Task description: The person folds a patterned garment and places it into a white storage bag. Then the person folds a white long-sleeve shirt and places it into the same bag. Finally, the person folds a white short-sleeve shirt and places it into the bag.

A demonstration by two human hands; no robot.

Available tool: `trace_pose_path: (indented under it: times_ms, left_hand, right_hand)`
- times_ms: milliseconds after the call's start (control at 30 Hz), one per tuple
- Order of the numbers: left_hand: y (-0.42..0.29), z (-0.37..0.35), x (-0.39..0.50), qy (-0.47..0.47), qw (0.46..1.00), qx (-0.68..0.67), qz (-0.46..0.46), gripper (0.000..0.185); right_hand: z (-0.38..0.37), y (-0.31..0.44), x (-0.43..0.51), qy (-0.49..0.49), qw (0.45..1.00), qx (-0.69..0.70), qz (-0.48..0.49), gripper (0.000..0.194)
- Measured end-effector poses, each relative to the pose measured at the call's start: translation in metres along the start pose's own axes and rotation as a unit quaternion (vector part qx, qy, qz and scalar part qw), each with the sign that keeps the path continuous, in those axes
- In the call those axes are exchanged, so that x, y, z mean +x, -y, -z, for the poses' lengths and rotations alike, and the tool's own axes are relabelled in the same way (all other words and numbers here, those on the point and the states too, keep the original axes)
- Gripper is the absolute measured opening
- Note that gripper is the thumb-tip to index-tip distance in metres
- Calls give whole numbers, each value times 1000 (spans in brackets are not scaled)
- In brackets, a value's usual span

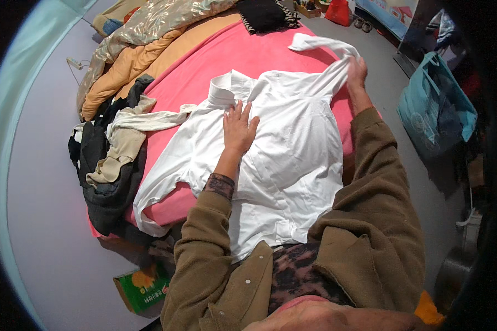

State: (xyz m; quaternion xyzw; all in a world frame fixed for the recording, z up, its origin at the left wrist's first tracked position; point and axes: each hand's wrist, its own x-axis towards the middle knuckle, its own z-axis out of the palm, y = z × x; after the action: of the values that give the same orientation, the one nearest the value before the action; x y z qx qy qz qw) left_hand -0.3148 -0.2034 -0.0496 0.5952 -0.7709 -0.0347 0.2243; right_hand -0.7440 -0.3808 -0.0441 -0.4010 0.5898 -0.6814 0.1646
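Observation:
A white long-sleeved collared shirt (290, 140) lies spread over a pink bed sheet (236, 53), its collar towards the far side and its hem near my body. My left hand (239, 126) rests flat on the shirt just below the collar, fingers apart. Over at the bed's right edge, my right hand (357, 73) grips the shirt's right-hand sleeve, slightly blurred. The cuff end of that sleeve bends back over the sheet to the left. The other sleeve trails down the left side, its cuff close to the bed's near edge.
Dark and beige clothes (116, 161) are heaped along the bed's left side. Behind them lie an orange quilt (136, 58) and a shiny cover (149, 29). A black cushion (267, 15) sits at the far end. A teal bag (435, 103) and a green box (143, 289) stand on the floor.

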Motion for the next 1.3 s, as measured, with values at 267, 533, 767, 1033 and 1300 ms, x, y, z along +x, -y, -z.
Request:
trace_pose_path:
  times_ms: [267, 533, 767, 1033, 1300]
  left_hand:
    - [20, 42, 50, -62, 988, -119, 72, 53]
    - [37, 56, 128, -33, 997, -2, 73, 63]
    - [63, 30, 161, 132, 946, -265, 130, 53]
    - [84, -10, 179, -52, 924, -339, 167, 23]
    - [47, 6, 155, -47, 996, 23, 66, 57]
  right_hand:
    - [93, 23, -83, 26, 986, -161, 25, 69]
    - [84, 138, -153, 333, 907, -249, -75, 74]
    - [31, 93, -144, 311, 931, 11, -189, 64]
    - [67, 81, -161, 145, 985, -88, -15, 52]
    - [83, 82, -155, 169, 953, -249, -17, 73]
